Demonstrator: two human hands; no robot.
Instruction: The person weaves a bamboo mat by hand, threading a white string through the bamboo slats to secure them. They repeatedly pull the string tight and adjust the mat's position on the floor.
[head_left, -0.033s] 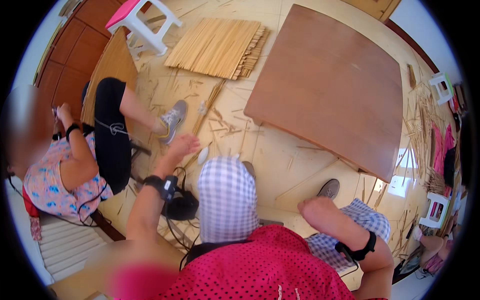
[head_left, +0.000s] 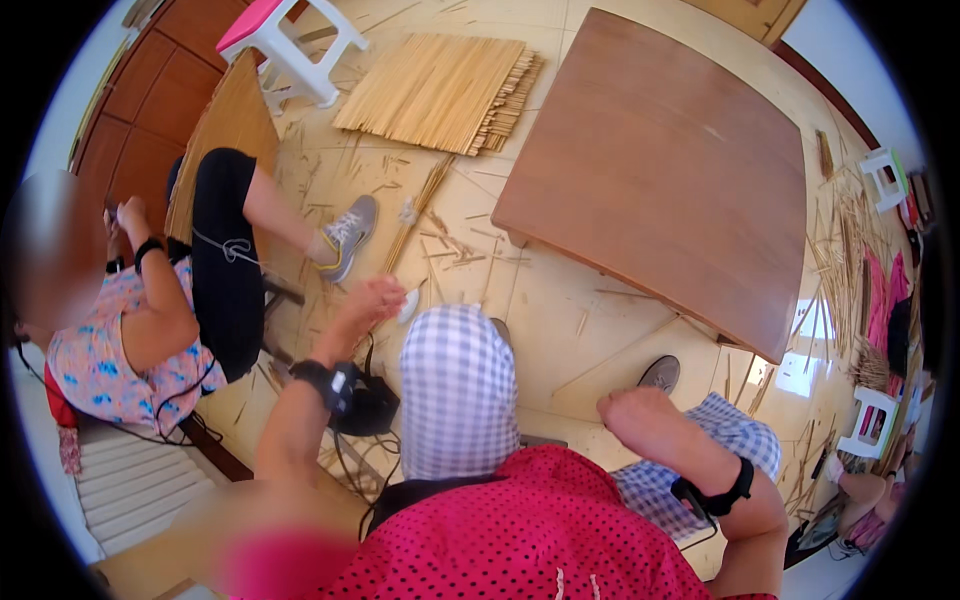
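My left hand (head_left: 372,302), with a black band on the wrist, is raised in front of my left knee. Its fingers are loosely bent and apart, with nothing seen in them. A small white oval object (head_left: 409,306) shows beside its fingertips; I cannot tell whether they touch. Over my right thigh, near the blue-and-white checked cloth (head_left: 735,440), hangs my right hand (head_left: 643,418). Its fingers curl inward, and whatever they may hold is hidden. Ahead of my left hand, a thin bundle of straw-coloured sticks (head_left: 417,218) lies on the tiled floor.
A low brown table (head_left: 660,170) stands ahead to the right. A stack of flat slats (head_left: 435,90) lies beyond, near a pink-and-white stool (head_left: 300,55). At left sits a person (head_left: 130,330). Stick scraps (head_left: 460,245) litter the floor; a white stool (head_left: 868,420) is far right.
My left hand has dropped slightly and its fingers have bent more, now beside the white oval object. My right hand stays nearly as it was. The view has shifted a little.
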